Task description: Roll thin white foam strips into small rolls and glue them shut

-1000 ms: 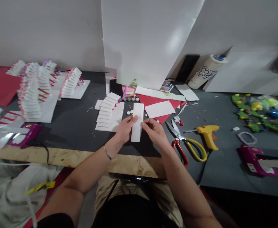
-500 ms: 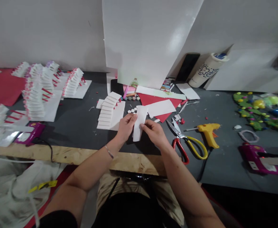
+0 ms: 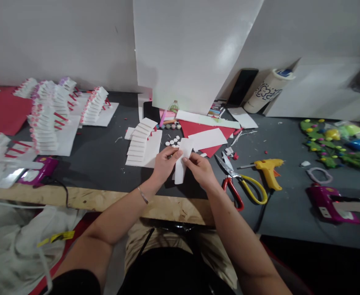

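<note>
A narrow white strip (image 3: 180, 171) is held upright-slanting between my two hands, above the dark table near its front edge. My left hand (image 3: 165, 163) pinches its left side, and my right hand (image 3: 200, 167) grips the right side with thumb and fingers. Just behind the strip lie small white discs (image 3: 172, 142). A stepped white paper model (image 3: 137, 143) on a white card stands left of my left hand. Beyond my right hand, another white strip (image 3: 209, 138) rests over red triangular paper (image 3: 210, 152).
Scissors (image 3: 233, 174) with red and yellow handles and a yellow glue gun (image 3: 269, 170) lie to the right. A patterned cup (image 3: 264, 92) and dark phone (image 3: 243, 87) stand behind. Several stepped models (image 3: 46, 129) fill the left; a purple power strip (image 3: 327, 203) sits far right.
Both hands and the held strip have shifted slightly right. More of the small white discs shows behind them.
</note>
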A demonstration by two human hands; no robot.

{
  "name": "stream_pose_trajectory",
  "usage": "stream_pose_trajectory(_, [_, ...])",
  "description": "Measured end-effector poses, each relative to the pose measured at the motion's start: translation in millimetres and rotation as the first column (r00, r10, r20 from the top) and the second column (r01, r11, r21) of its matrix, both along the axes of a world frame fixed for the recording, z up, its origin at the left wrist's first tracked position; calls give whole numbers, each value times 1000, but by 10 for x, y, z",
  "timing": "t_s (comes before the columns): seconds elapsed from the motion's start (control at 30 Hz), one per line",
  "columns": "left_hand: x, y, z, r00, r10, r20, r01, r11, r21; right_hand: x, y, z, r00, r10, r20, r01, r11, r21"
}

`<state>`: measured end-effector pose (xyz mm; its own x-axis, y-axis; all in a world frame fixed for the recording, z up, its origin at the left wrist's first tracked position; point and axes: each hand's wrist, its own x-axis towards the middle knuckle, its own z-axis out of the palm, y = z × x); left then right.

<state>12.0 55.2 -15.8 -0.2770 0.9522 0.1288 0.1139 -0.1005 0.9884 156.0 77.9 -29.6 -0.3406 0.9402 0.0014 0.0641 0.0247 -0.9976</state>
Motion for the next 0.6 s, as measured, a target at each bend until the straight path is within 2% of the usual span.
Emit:
stream_pose_trajectory(0.13, [12, 16, -9, 996, -66, 52, 67, 997, -24, -19, 29, -22, 998, -21, 53, 20, 999, 28])
stream_pose_trajectory(0.2, [2, 38, -21, 985, -42, 165, 52, 997, -57, 16, 29, 22, 993, -25, 114, 18, 998, 64])
stream_pose_trajectory(0.27, [-22, 73, -31, 945, -1, 326, 38, 994, -107, 142, 4, 111, 972, -54, 229, 15, 986, 168])
stream_pose_trajectory(0.3, [-37, 93, -33, 911, 23, 411, 35, 990, -134, 244, -20, 169, 948, -85, 306, 8, 970, 244])
stream_pose_trajectory(0.37, [-65, 131, -26, 826, 73, 559, 36, 983, -182, 487, -92, 288, 852, -224, 474, 2, 906, 424])
stream_pose_trajectory(0.43, [-76, 153, -9, 743, 110, 660, 52, 974, -221, 696, -180, 384, 759, -337, 556, 2, 856, 517])
stream_pose_trajectory(0.5, [-64, 150, 10, 701, 118, 704, 82, 967, -243, 764, -260, 428, 737, -368, 567, 18, 849, 527])
stream_pose_trajectory(0.6, [-19, 116, 25, 688, 99, 719, 114, 964, -242, 556, -318, 385, 799, -295, 523, 35, 892, 450])
